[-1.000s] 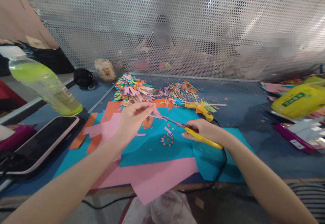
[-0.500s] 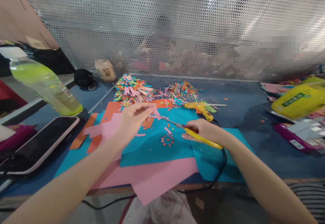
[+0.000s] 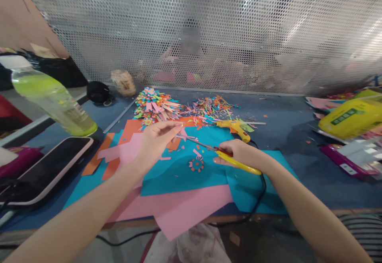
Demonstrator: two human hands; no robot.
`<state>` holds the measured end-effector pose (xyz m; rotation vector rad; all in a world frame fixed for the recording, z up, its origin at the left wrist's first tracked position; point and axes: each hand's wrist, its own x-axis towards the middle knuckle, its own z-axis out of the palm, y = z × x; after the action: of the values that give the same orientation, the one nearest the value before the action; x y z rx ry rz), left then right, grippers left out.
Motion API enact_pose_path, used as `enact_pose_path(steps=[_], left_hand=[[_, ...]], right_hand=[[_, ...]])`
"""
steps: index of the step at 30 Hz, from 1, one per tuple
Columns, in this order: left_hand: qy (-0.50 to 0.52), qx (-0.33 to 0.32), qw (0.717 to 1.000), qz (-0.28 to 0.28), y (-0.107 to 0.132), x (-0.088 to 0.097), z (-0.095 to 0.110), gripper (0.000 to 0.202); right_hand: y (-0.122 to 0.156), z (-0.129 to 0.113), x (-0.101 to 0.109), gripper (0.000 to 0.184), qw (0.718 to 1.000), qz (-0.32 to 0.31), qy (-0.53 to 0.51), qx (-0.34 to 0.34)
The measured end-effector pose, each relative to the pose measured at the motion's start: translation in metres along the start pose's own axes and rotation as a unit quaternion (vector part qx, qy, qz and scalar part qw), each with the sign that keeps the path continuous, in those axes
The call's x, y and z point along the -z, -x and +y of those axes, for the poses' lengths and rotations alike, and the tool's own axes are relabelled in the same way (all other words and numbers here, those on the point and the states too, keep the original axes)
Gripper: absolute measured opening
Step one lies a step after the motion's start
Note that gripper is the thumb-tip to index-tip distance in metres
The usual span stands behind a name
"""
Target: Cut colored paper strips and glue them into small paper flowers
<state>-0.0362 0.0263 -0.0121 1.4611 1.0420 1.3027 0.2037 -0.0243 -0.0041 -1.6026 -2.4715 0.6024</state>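
Observation:
My left hand (image 3: 156, 139) pinches a small pink paper piece (image 3: 182, 133) above the teal sheet (image 3: 179, 167). Yellow-handled scissors (image 3: 227, 157) are gripped in my right hand (image 3: 243, 154), their thin blades reaching left to the pink piece. A small ring of orange paper bits (image 3: 197, 164) lies on the teal sheet under the scissors. Pink sheets (image 3: 185, 209) and orange sheets (image 3: 131, 129) lie spread beneath my arms.
A yellow glue gun (image 3: 235, 127) and its black cord lie behind my right hand. Colourful paper scraps (image 3: 179, 108) are heaped at the back. A green drink bottle (image 3: 50, 96) and a phone (image 3: 50, 165) are at left, yellow and pink packages (image 3: 349, 117) at right. A perforated metal screen (image 3: 209, 28) stands behind.
The scissor blades have shifted slightly at the pink piece. Both hands stay almost where they were.

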Motion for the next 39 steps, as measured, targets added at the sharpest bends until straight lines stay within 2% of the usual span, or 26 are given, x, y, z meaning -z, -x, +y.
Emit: enact_pose_path(steps=[7, 14, 17, 22, 25, 29, 36, 39], left_hand=[[0.036, -0.010, 0.999, 0.023, -0.003, 0.001, -0.001, 0.020], [0.105, -0.002, 0.993, 0.045, -0.005, 0.000, -0.004, 0.022], [0.090, 0.007, 0.996, 0.021, -0.005, 0.000, -0.005, 0.023], [0.005, 0.013, 1.000, -0.006, -0.002, -0.001, -0.007, 0.024], [-0.004, 0.035, 0.999, -0.033, 0.002, -0.004, -0.008, 0.027], [-0.002, 0.062, 0.995, -0.074, 0.006, -0.010, -0.008, 0.029], [0.026, 0.074, 0.994, -0.078, 0.008, -0.014, -0.002, 0.031], [0.013, 0.061, 0.995, -0.083, 0.008, -0.013, -0.001, 0.023]], right_hand=[[0.000, -0.001, 0.001, 0.040, 1.000, 0.008, -0.005, -0.004], [-0.007, 0.007, 0.000, 0.041, 0.994, 0.067, -0.036, -0.076], [-0.011, 0.008, -0.002, 0.041, 0.990, 0.086, -0.049, -0.099], [-0.014, 0.011, -0.008, 0.035, 0.983, 0.113, -0.108, -0.097], [-0.015, 0.010, -0.010, 0.035, 0.977, 0.130, -0.143, -0.094], [-0.015, 0.010, -0.012, 0.037, 0.977, 0.165, -0.118, -0.066], [-0.015, 0.009, -0.014, 0.039, 0.980, 0.185, -0.065, -0.042], [-0.015, 0.009, -0.012, 0.038, 0.981, 0.181, -0.061, -0.041]])
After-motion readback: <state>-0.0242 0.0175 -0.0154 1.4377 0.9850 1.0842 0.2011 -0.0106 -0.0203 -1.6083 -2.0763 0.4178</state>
